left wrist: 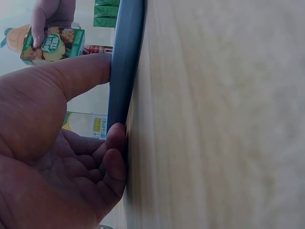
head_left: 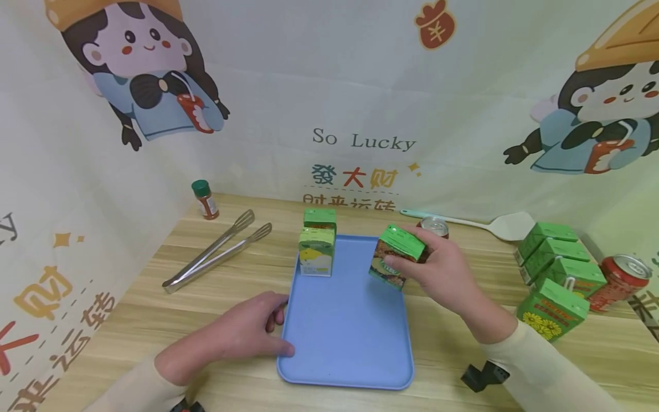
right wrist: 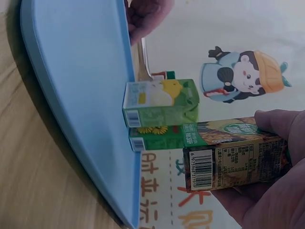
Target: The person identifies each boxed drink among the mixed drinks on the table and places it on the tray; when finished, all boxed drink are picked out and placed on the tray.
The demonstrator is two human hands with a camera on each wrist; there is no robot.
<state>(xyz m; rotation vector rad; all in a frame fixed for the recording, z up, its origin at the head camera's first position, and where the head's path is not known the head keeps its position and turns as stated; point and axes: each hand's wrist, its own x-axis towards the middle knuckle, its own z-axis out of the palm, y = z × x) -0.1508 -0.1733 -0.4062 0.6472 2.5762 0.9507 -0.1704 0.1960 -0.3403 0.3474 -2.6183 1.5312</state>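
R fingers [head_left: 404, 266] round ctn [head_left: 393, 248], L [head_left: 280, 346] on tray [head_left: 346, 326]

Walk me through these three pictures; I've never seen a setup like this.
There is no machine here, just a person's two bare hands. The widest picture comes from a camera worn on the head; the other two come from cameras on the left and right wrists.

The left hand holds the left edge of a blue tray. The right hand holds a drink carton above it. Two more cartons stand at the tray's far left corner.

On the table's left are metal tongs and a green-lidded jar; on the right, four green cartons, a red can and a white spatula.
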